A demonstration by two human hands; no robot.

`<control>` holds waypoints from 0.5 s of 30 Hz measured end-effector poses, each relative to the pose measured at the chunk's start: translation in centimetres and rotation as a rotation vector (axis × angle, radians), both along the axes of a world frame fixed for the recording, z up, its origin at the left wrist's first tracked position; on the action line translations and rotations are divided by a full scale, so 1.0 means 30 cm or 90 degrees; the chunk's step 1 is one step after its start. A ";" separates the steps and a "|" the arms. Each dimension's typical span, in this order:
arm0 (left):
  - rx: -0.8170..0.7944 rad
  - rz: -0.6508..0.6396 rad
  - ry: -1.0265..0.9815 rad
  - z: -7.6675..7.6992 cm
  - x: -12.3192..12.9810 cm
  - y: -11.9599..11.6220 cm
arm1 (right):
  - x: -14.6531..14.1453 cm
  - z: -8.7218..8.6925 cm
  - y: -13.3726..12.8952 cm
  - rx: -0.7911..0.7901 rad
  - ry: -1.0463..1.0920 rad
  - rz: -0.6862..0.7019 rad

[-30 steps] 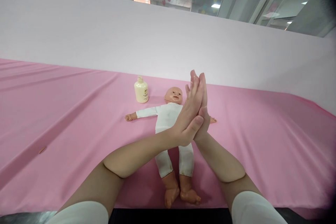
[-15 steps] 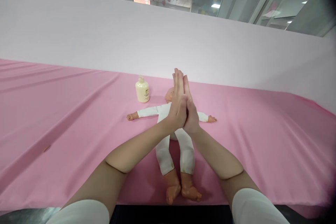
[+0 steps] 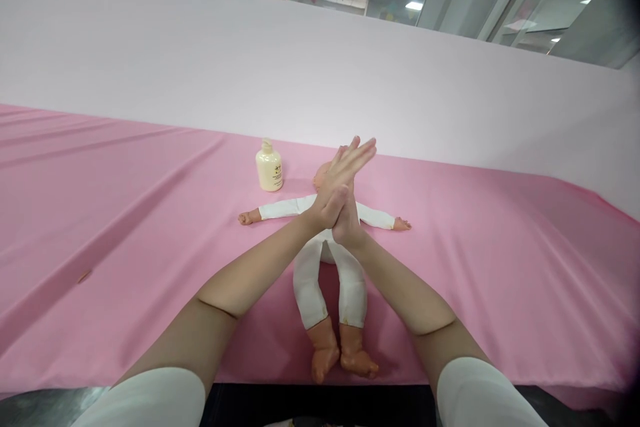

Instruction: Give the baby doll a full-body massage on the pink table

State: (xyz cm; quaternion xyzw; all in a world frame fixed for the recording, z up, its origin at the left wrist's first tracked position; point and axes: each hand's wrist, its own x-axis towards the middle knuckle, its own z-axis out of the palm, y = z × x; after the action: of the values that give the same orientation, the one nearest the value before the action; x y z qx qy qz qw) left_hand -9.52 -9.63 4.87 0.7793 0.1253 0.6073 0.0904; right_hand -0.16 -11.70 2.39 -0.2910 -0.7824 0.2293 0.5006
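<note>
My left hand and my right hand press palm to palm in the middle of the head view, raised over a baby doll. Fingers on both hands are stretched out, and those of the left slant across to the right. Neither hand holds an object. The doll lies on its back with its arms spread and its feet toward me. It has a white cloth body and bare plastic hands and feet. My hands hide most of its head and chest. Left of its head stands a cream pump bottle.
A pink cloth with folds covers the table. Behind it rises a white wall panel with glass above. A small brownish scrap lies on the cloth at the left. The table's near edge is close to me.
My hands have shifted from upright and aligned to crossed, the left fingers tipping to the right over the right hand. The view has tilted slightly; doll and bottle stay put.
</note>
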 end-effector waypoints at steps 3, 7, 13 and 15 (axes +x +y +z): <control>-0.075 0.021 -0.041 0.002 0.025 -0.002 | 0.024 -0.023 0.054 0.061 -0.021 0.009; -0.080 0.052 0.079 -0.037 0.011 0.096 | 0.082 -0.100 0.165 0.050 -0.119 -0.026; -0.132 0.023 0.347 -0.151 0.010 0.239 | 0.125 -0.216 0.218 -0.025 -0.442 0.034; -0.159 -0.041 0.393 -0.185 0.044 0.231 | 0.127 -0.238 0.212 -0.066 -0.466 0.020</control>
State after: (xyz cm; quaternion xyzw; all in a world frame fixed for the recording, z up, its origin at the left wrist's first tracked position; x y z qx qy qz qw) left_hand -8.19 -2.71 -0.69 0.9129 0.1955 0.3195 0.1623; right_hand 3.66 -5.35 -4.74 -0.3665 -0.9014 0.1571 0.1685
